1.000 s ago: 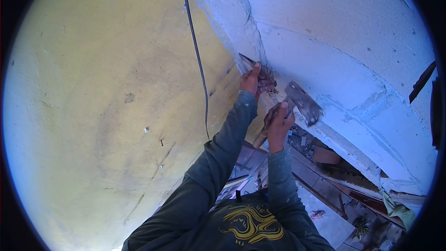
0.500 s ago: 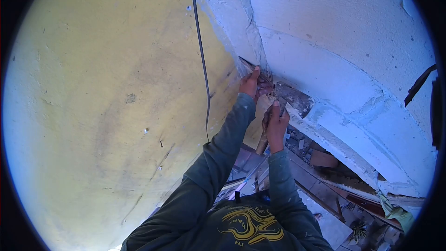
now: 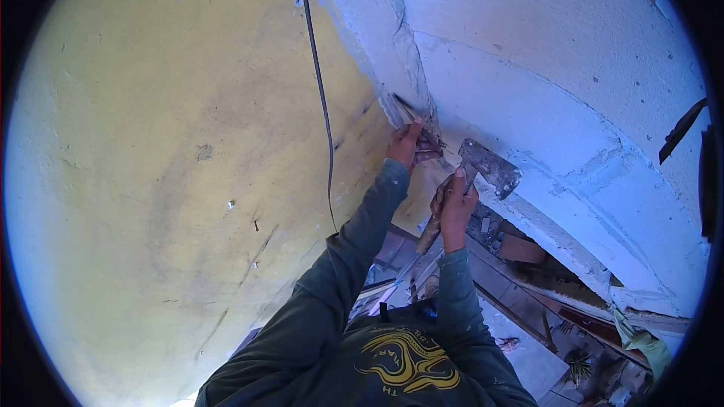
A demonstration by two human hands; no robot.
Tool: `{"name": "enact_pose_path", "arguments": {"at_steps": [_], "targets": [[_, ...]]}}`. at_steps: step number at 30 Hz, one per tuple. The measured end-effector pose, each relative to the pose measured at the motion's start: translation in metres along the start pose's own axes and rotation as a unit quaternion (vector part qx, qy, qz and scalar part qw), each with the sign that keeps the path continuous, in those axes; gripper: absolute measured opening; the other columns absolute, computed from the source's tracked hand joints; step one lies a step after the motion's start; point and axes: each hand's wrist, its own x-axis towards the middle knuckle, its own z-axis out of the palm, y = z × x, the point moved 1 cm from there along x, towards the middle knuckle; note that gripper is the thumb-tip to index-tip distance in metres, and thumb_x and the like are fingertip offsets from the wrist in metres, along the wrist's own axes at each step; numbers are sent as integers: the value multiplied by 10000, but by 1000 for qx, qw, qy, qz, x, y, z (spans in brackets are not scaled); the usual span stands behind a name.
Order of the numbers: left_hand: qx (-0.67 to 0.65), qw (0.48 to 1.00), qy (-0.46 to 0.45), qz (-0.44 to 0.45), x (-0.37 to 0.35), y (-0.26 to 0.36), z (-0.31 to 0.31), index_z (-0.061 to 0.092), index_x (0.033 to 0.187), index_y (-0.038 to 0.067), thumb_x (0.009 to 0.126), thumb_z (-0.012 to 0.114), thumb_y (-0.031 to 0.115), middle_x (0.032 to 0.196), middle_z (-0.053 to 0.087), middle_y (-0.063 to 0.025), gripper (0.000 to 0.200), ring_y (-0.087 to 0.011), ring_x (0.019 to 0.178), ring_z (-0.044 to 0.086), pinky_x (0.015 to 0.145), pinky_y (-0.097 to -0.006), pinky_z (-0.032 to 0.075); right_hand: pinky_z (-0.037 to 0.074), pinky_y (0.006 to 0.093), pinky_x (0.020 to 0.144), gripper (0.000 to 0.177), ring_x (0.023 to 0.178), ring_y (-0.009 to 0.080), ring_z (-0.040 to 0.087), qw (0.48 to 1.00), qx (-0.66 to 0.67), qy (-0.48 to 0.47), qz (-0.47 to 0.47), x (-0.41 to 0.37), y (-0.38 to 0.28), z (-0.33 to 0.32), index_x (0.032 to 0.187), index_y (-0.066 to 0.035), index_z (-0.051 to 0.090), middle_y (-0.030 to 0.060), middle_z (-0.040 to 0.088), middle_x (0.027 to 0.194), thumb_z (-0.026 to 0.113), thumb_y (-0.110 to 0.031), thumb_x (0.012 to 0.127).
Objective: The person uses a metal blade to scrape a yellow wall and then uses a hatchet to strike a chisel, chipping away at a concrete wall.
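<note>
My right hand (image 3: 455,215) is wrapped round the wooden handle of a hatchet (image 3: 492,169). Its broad, plaster-smeared head points right, in front of the pale wall ledge. A little to the left, my left hand (image 3: 405,143) is closed round a narrow chisel-like bar (image 3: 408,108). The bar's dark far end slants up and left to the broken corner joint (image 3: 427,109), where the yellow wall meets the white one. The fingers hide the bar's near end, close to the hatchet.
On the left rises a yellow wall (image 3: 151,143) with a few nails, and a black cable (image 3: 320,90) hangs across it. The white wall (image 3: 543,90) fills the right. Below the ledge lie rubble and boards (image 3: 520,249); a green cloth (image 3: 641,343) hangs lower right.
The hatchet head has swung slightly up and right, away from my left hand. My left hand stays at the corner on the bar, and the view has shifted slightly.
</note>
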Motion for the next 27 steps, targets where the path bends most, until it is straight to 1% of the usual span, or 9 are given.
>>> {"name": "enact_pose_path", "arguments": {"at_steps": [12,15,18,20,21,23,24,26,27], "targets": [[32,999,-22,5,5,6,-13,586,925,43,954,537,349,750,640,-97,311,-219,664,661,606,-353,569,310,245,336,362,357,93,423,999,-27,-33,21,-16,5,-2,715,-82,444,10,436,495,494,-318,984],[1,999,-34,4,9,8,-13,581,927,35,959,525,347,754,641,-104,319,-221,676,664,620,-361,574,335,267,350,426,354,122,421,999,-42,-31,12,-22,4,0,699,-58,448,33,436,495,487,-379,975],[-6,1000,-23,-1,9,9,-9,582,927,30,961,518,352,753,641,-107,330,-223,680,664,625,-368,577,346,268,365,438,378,129,442,998,-41,-42,-19,-28,-6,3,697,-49,445,46,444,517,493,-389,970],[-13,1000,-14,-2,8,11,-4,586,920,32,956,526,356,753,641,-110,332,-227,685,665,629,-373,578,348,251,386,377,423,106,471,995,37,-32,-86,-32,-13,8,720,-62,463,32,474,556,492,-336,978],[-10,1000,-14,-1,10,11,-3,586,920,32,956,526,356,753,641,-110,332,-227,685,665,629,-373,578,348,251,386,377,423,106,471,995,39,-33,-86,-31,-10,12,720,-62,463,32,474,556,492,-336,978],[-15,1000,-14,5,11,10,-3,587,906,32,948,540,363,754,640,-112,336,-230,691,666,628,-374,578,359,260,398,373,448,105,484,984,130,-5,-118,-25,0,23,726,-63,474,42,496,590,507,-344,970],[-13,1000,-16,5,14,9,-4,587,906,32,948,540,363,754,640,-112,336,-230,691,666,628,-374,578,359,260,398,373,448,105,484,984,132,-5,-119,-16,11,35,726,-63,474,42,496,590,507,-344,970],[-15,1000,-4,1,19,5,-6,585,893,36,940,554,371,751,637,-105,340,-231,698,669,626,-370,578,348,249,387,372,431,97,473,954,-90,150,-244,-1,30,55,721,-74,472,32,496,582,517,-351,965],[-13,1000,-7,2,17,6,-1,585,893,36,940,554,371,751,637,-105,340,-231,698,669,626,-370,578,332,241,368,359,406,97,465,997,-49,35,-58,0,19,40,724,-82,471,23,484,555,511,-343,969]]}}
